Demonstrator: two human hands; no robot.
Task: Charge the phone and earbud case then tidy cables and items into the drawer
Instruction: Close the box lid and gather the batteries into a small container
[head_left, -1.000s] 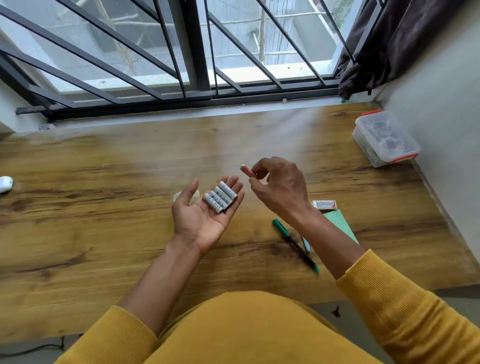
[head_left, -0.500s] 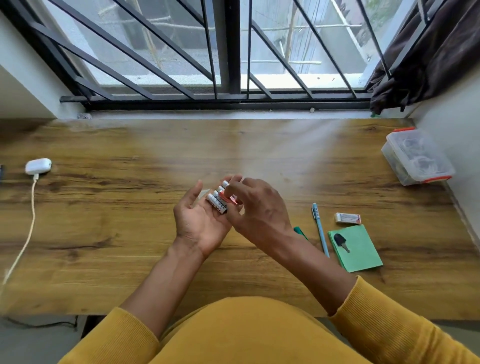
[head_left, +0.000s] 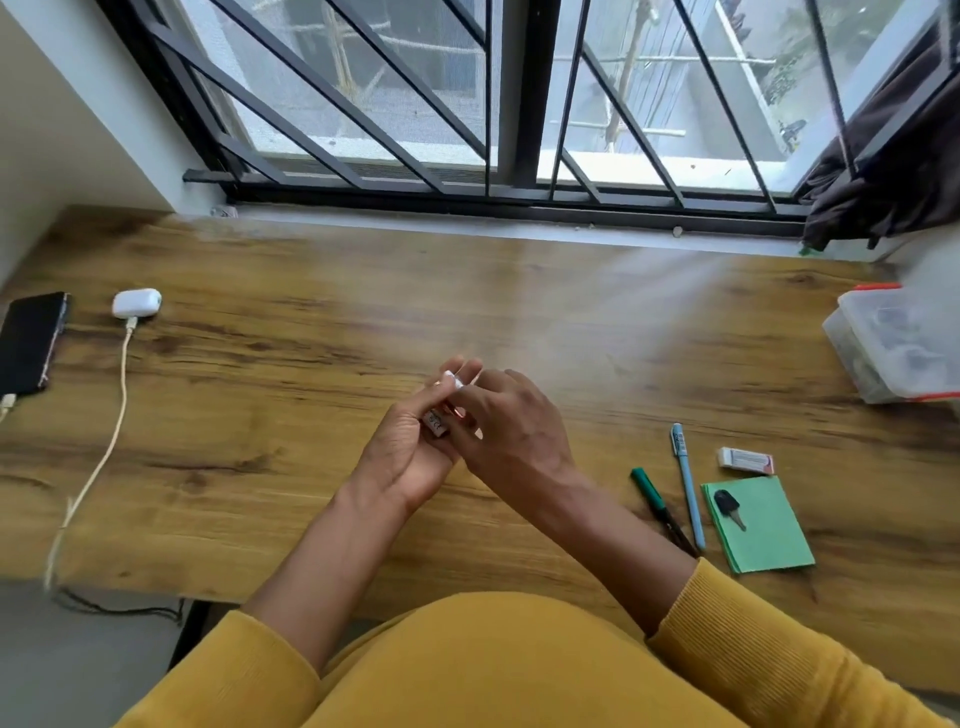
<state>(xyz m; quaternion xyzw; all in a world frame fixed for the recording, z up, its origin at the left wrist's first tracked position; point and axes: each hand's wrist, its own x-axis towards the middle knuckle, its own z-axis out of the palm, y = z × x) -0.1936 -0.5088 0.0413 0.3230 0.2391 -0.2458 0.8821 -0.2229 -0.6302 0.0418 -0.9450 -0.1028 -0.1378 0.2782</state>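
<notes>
Over the middle of the wooden desk (head_left: 291, 467), my left hand (head_left: 410, 457) cups several small batteries (head_left: 435, 420), its fingers curled up around them. My right hand (head_left: 511, 423) lies over the same bundle, with fingers and thumb closed on it, and hides most of it. A black phone (head_left: 28, 340) lies at the far left edge with a plug at its near end. Beside it sits the white earbud case (head_left: 136, 303), with a white cable (head_left: 101, 452) plugged in and trailing off the desk's front edge.
At the right lie a green marker (head_left: 655, 503), a blue pen (head_left: 688, 486), a white eraser (head_left: 746, 460) and a green notepad (head_left: 763, 535) with a black key (head_left: 727, 506) on it. A clear lidded box (head_left: 893, 345) stands at the far right. Window bars run behind the desk.
My right hand brought a reddish battery onto the ones in my left palm, and both hands closed over the bundle. The view swung left, so the phone and earbud case now show.
</notes>
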